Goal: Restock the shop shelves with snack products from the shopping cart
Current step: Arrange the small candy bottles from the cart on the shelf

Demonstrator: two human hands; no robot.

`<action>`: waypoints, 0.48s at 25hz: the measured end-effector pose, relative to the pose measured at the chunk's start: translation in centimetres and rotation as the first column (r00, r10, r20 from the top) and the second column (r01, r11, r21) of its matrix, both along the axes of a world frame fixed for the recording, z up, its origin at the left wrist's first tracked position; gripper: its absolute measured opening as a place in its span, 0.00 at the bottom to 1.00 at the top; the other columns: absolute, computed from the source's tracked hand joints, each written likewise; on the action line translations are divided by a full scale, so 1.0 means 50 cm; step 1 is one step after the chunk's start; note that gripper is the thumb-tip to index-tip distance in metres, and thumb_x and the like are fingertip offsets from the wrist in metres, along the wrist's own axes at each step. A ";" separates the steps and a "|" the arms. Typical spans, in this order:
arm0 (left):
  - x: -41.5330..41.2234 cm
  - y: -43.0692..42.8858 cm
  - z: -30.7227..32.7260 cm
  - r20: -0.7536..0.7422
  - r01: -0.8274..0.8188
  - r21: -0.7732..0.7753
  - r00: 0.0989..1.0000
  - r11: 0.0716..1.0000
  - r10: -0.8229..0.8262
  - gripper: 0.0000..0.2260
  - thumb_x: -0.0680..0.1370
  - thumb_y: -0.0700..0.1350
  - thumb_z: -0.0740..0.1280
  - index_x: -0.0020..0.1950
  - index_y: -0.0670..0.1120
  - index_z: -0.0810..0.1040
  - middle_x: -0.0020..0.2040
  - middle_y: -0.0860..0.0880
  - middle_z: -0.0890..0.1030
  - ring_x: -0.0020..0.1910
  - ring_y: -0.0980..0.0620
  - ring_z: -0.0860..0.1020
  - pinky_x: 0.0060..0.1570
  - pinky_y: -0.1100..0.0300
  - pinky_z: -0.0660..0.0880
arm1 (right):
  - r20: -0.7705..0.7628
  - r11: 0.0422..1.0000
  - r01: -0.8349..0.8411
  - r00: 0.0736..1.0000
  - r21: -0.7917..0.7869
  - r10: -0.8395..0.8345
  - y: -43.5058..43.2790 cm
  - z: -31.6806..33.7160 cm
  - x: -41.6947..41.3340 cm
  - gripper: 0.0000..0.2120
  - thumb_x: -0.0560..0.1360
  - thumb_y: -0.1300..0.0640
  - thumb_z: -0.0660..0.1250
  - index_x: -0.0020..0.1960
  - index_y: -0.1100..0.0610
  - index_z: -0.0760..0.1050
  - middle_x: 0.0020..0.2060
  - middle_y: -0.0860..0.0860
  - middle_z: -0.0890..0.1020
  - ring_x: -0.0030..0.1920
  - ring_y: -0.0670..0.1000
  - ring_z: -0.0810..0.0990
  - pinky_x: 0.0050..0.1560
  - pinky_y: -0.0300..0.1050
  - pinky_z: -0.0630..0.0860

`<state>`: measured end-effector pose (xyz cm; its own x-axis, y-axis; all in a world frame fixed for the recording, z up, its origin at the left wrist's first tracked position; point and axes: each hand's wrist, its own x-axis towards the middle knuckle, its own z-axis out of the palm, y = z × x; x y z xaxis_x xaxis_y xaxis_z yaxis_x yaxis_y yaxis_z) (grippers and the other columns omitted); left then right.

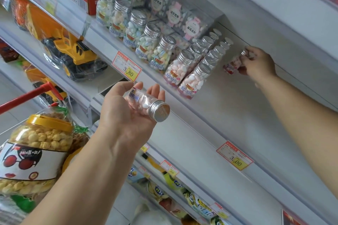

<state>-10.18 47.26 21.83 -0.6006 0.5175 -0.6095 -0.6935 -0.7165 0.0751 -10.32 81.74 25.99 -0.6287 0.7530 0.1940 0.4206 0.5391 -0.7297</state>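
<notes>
Restocking was partway done. The right grip (259,64) pinched a pink candy bottle (233,65) at the shelf's (228,107) back, beside the filled bottle rows (184,71). The left grip (128,115) loosely cradled a spare bottle (146,103). A popcorn jar (38,144) remained in the cart (27,97).

Candy bottle (144,101) — clear glossy plastic; cap (159,111) — ribbed shiny metal
</notes>
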 end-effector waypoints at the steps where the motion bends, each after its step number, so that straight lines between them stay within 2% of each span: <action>1: 0.000 0.001 -0.004 0.003 -0.001 0.002 1.000 1.000 0.001 0.10 0.77 0.42 0.66 0.56 0.40 0.80 0.52 0.38 0.82 0.47 0.44 0.85 0.45 0.45 0.83 | -0.029 0.999 -0.021 0.999 -0.043 0.020 0.005 0.001 -0.020 0.16 0.79 0.60 0.66 0.65 0.51 0.75 0.51 0.50 0.78 0.48 0.54 0.81 0.44 0.45 0.82; 3: 0.000 0.002 -0.010 0.012 -0.006 0.002 1.000 1.000 0.006 0.10 0.78 0.42 0.66 0.56 0.40 0.80 0.51 0.38 0.82 0.44 0.44 0.85 0.44 0.46 0.83 | -0.122 0.979 -0.059 0.992 -0.197 0.035 0.006 0.005 -0.049 0.12 0.79 0.62 0.64 0.60 0.50 0.75 0.47 0.45 0.79 0.44 0.47 0.80 0.42 0.40 0.81; 6: -0.004 0.002 -0.019 0.035 -0.028 -0.010 0.999 1.000 0.028 0.11 0.78 0.42 0.66 0.58 0.40 0.80 0.51 0.37 0.82 0.42 0.44 0.85 0.44 0.45 0.83 | -0.228 0.890 -0.092 0.974 -0.447 -0.014 0.008 0.007 -0.073 0.04 0.80 0.58 0.63 0.47 0.52 0.76 0.39 0.50 0.82 0.39 0.50 0.81 0.48 0.49 0.82; 8: -0.006 0.002 -0.022 0.035 -0.040 -0.016 0.999 0.999 0.040 0.11 0.78 0.42 0.66 0.58 0.40 0.80 0.52 0.37 0.82 0.41 0.44 0.85 0.44 0.46 0.83 | -0.258 0.840 -0.120 0.966 -0.530 -0.025 0.014 0.005 -0.085 0.07 0.81 0.55 0.61 0.47 0.55 0.76 0.35 0.52 0.83 0.38 0.52 0.82 0.48 0.52 0.81; 12: -0.013 0.006 -0.024 0.034 -0.058 -0.009 0.998 0.998 0.058 0.10 0.78 0.42 0.66 0.57 0.40 0.80 0.51 0.38 0.82 0.43 0.44 0.85 0.44 0.46 0.83 | -0.264 0.806 -0.117 0.963 -0.580 -0.051 0.022 0.012 -0.118 0.06 0.79 0.56 0.65 0.46 0.57 0.78 0.39 0.52 0.84 0.41 0.53 0.84 0.40 0.51 0.82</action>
<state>-10.82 47.55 20.62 -0.6079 0.4775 -0.6344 -0.6533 -0.7549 0.0578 -16.23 82.84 26.60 -0.6464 0.7533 -0.1211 0.1653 -0.0166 -0.9861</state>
